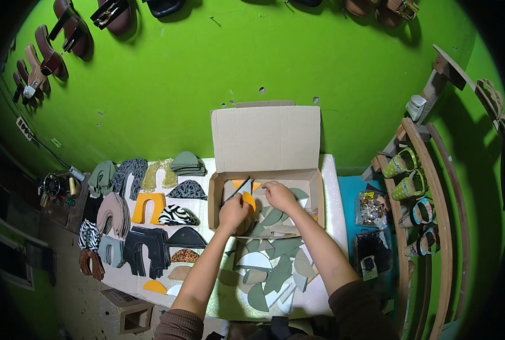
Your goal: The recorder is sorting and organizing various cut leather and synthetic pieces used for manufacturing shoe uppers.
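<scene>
Both of my hands work inside an open cardboard box (pixel 214 195) whose lid stands up against the wall. My left hand (pixel 233 215) is closed on an orange cut piece (pixel 249 202) with a rounded edge. A dark strip (pixel 235 191) slants just above that hand; whether I grip it too is unclear. My right hand (pixel 279 195) is over the middle of the box with its fingers bent together, and what lies between the fingertips is too small to make out. Green half-round scraps (pixel 273 217) lie in the box below the right hand.
Loose green and white offcuts (pixel 277 273) spread over the white table in front of the box. To the left lie sorted stacks: black U-shaped pieces (pixel 146 249), orange ones (pixel 148 207), zebra-print ones (pixel 177 215). A wooden rack with sandals (pixel 408 184) stands right, beside bagged trimmings (pixel 371 208).
</scene>
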